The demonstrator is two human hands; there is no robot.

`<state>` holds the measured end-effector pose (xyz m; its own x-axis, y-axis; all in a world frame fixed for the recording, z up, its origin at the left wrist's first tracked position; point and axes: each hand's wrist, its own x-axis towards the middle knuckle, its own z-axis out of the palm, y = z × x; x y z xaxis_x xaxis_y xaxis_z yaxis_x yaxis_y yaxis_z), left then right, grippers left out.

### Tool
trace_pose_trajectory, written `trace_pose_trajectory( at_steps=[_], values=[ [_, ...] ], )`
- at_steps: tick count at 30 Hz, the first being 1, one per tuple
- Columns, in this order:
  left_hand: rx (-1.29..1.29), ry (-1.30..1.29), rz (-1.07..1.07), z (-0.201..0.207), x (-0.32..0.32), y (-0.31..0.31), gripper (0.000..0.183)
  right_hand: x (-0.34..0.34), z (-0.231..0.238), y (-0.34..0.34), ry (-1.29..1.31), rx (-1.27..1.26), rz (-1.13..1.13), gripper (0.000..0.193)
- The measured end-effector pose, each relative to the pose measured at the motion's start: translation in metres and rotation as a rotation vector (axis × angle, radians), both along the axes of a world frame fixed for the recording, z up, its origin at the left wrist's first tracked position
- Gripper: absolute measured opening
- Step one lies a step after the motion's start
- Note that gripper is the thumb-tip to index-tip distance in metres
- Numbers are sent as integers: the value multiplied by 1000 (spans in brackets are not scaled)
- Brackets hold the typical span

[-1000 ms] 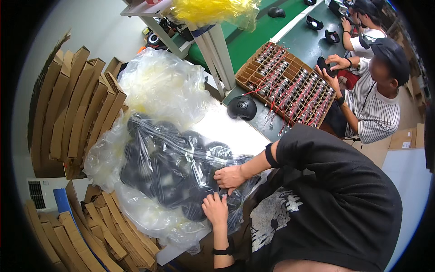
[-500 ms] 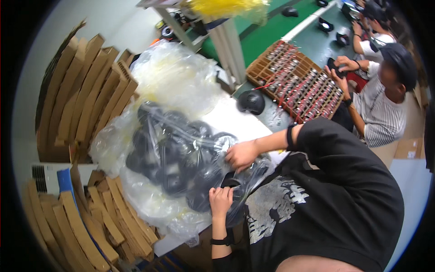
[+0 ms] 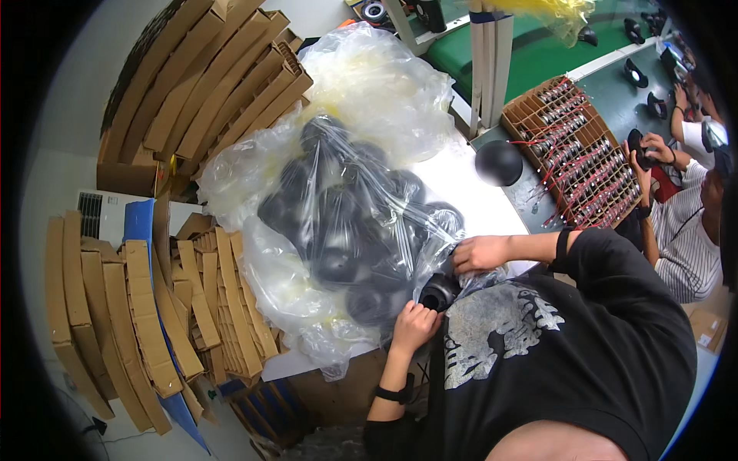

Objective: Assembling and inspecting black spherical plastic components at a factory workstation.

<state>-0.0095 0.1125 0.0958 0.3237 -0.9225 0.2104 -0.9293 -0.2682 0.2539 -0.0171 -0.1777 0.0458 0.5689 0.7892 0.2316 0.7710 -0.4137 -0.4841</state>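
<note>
A large clear plastic bag [image 3: 384, 201] full of black dome-shaped housings [image 3: 338, 265] lies on the white table in front of me. At its near end, one black round housing [image 3: 438, 292] with a ringed opening sits at the bag's mouth, between my hands. My left hand [image 3: 416, 326] is closed, its fingers pinching the plastic edge beside that housing. On the other side my right hand [image 3: 481, 254] rests with curled fingers against the bag; its fingertips are partly hidden in the plastic.
A black ball-shaped housing [image 3: 498, 163] stands by a cardboard divider tray [image 3: 530, 115] of metal parts with red wires. Crumpled clear bags [image 3: 377, 84] lie behind. Flattened cardboard [image 3: 192, 92] is stacked at left. Co-workers sit at right, one person's hand [image 3: 656, 146] on a black part.
The view has shifted, so the scene sits farther right. My hands stay at the bag's near end; the black housing between them now shows its ringed opening more clearly.
</note>
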Motion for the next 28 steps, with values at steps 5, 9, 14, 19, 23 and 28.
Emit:
trace_pose_trajectory(
  at_steps=[5,9,14,19,23,28],
  values=[
    [61,31,52,5,-2,17,23,2,1,-30,87,92,-143,31],
    [142,22,98,9,-12,16,22,-7,8,-25,6,14,-174,29],
    [138,5,59,7,-10,5,17,11,60,26,85,316,-9,37],
    [55,35,-3,4,-10,0,12,65,34,116,-446,191,241,37],
    [10,40,113,1,-15,7,17,76,14,132,-536,200,363,23],
    [69,0,234,0,-48,16,12,99,19,144,-559,82,315,10]
  ],
)
